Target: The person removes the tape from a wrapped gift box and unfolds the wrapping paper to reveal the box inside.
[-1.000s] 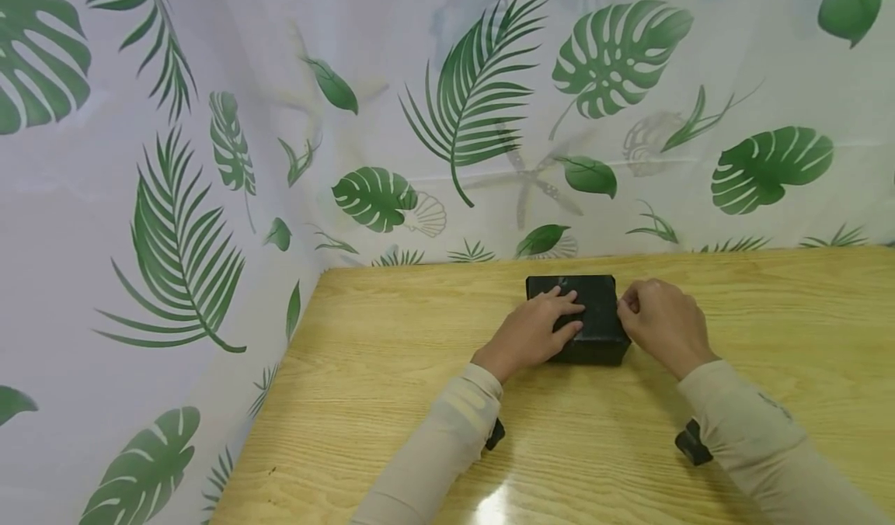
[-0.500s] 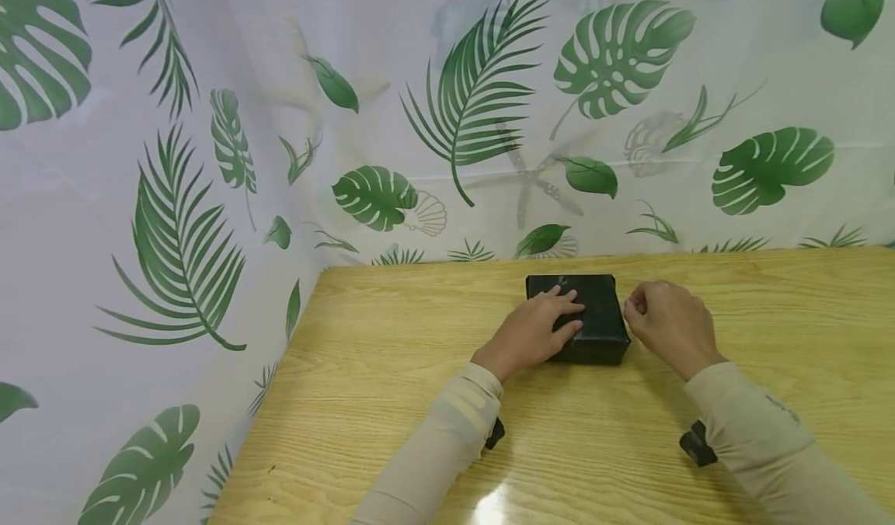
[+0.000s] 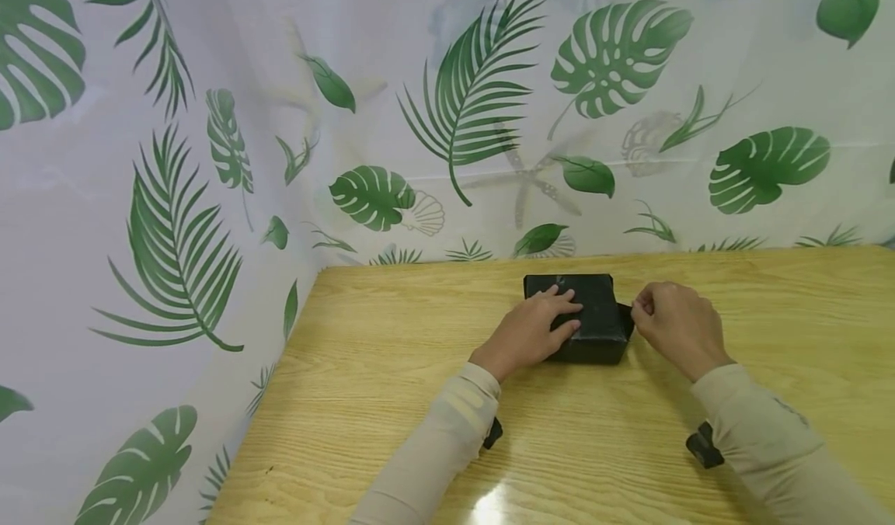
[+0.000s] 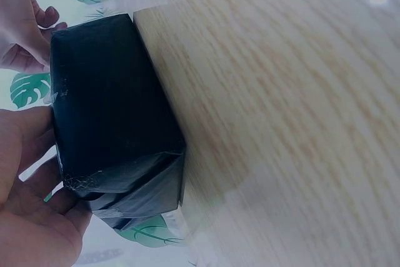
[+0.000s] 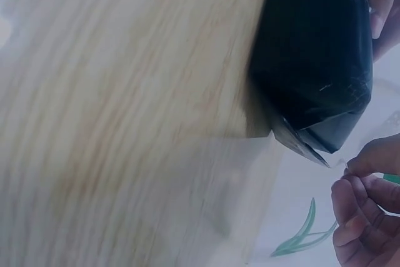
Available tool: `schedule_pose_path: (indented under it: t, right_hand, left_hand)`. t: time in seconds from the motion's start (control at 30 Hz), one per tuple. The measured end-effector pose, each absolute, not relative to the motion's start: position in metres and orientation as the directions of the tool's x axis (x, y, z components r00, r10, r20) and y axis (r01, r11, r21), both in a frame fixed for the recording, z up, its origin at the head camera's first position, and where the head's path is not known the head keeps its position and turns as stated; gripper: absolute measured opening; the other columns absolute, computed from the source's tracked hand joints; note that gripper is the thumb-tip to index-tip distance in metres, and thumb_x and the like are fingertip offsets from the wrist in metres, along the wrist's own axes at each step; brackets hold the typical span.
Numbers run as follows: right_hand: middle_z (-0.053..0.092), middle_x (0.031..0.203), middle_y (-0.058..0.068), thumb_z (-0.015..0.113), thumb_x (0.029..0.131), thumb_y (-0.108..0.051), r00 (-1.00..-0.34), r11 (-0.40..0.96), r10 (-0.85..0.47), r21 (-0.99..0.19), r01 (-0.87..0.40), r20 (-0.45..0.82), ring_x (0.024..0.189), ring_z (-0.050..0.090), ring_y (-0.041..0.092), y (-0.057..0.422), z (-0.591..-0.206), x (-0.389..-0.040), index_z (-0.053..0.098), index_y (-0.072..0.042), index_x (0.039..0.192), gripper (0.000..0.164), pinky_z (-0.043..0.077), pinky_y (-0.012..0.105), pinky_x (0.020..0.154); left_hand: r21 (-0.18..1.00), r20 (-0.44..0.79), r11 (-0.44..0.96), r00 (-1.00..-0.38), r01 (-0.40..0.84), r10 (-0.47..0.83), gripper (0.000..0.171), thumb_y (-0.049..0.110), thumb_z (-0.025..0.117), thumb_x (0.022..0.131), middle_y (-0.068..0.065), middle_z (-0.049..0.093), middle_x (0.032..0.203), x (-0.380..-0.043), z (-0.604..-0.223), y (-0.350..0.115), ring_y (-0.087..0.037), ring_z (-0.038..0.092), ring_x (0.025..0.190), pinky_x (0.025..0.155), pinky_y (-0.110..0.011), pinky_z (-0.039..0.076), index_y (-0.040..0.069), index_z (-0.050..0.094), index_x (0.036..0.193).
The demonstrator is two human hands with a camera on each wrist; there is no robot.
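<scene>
A box wrapped in black sheet [image 3: 593, 304] lies on the wooden table. My left hand [image 3: 524, 332] rests on its top with fingers spread. At the box's right end a black wrapping flap [image 3: 625, 319] sticks out, and my right hand [image 3: 681, 329] pinches its tip between thumb and forefinger. The right wrist view shows this flap [image 5: 299, 145] angled away from the box end, its point right at the fingertips [image 5: 350, 170], where a bit of clear tape seems to show. In the left wrist view the box's other end has folded wrapping [image 4: 140, 186] with creased layers.
The wood-grained table [image 3: 391, 401] extends around the box on all sides. Behind it and to the left hangs a white curtain [image 3: 280, 59] printed with green leaves. A black wrist device [image 3: 705, 445] shows under the right sleeve, another [image 3: 493, 433] under the left.
My right hand has moved slightly right, away from the box, and the black flap now stands out from the box's end. My left hand has stayed on top.
</scene>
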State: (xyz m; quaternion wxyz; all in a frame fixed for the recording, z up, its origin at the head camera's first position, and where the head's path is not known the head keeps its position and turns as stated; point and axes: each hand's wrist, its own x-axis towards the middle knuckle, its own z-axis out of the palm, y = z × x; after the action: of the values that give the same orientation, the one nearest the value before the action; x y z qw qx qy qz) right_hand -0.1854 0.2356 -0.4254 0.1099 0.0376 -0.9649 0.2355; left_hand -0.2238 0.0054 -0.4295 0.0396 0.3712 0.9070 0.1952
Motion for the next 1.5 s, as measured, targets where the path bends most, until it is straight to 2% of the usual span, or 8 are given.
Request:
schedule_pose_path:
  t: [0.57, 1.23, 1.37, 1.5]
  right_hand:
    - [0.067, 0.075, 0.011, 0.06, 0.097, -0.013, -0.977, 0.883, -0.041, -0.449, -0.134, 0.21, 0.055, 0.054, 0.019, 0.257, -0.427, -0.191, 0.071, 0.004, 0.091, 0.021, 0.042, 0.034, 0.043]
    - [0.069, 0.077, 0.013, 0.06, 0.097, -0.013, -0.98, 0.884, -0.058, -0.446, -0.138, 0.188, 0.056, 0.056, 0.02, 0.279, -0.425, -0.199, 0.072, 0.007, 0.095, 0.023, 0.042, 0.034, 0.043]
    - [0.07, 0.08, 0.014, 0.063, 0.1, -0.02, -0.982, 0.878, -0.07, -0.456, -0.145, 0.177, 0.059, 0.059, 0.02, 0.28, -0.425, -0.199, 0.072, 0.006, 0.098, 0.027, 0.045, 0.035, 0.046]
    - [0.071, 0.081, 0.013, 0.066, 0.1, -0.036, -0.978, 0.861, -0.101, -0.477, -0.178, 0.183, 0.064, 0.063, 0.023, 0.279, -0.425, -0.199, 0.073, 0.006, 0.099, 0.043, 0.051, 0.043, 0.053]
  left_hand:
    - [0.388, 0.081, 0.661, -0.738, 0.643, 0.67, 0.039, 0.028, 0.055, 0.107, -0.005, 0.044, 0.156, -0.223, -0.431, 0.009, -0.02, 0.032, 0.148, 0.12, -0.033, 0.026, 0.013, 0.06, 0.143]
    - [0.394, 0.105, 0.672, -0.757, 0.627, 0.644, 0.04, 0.028, 0.056, 0.106, -0.006, 0.044, 0.156, -0.225, -0.43, 0.017, -0.02, 0.033, 0.148, 0.12, -0.033, 0.027, 0.012, 0.06, 0.142]
    - [0.396, 0.103, 0.677, -0.763, 0.62, 0.639, 0.04, 0.028, 0.056, 0.106, -0.006, 0.044, 0.156, -0.225, -0.43, 0.019, -0.02, 0.033, 0.148, 0.12, -0.034, 0.028, 0.012, 0.06, 0.143]
    - [0.381, 0.099, 0.683, -0.762, 0.623, 0.64, 0.041, 0.029, 0.055, 0.107, -0.005, 0.045, 0.156, -0.226, -0.43, 0.021, -0.02, 0.033, 0.148, 0.119, -0.033, 0.029, 0.012, 0.059, 0.144]
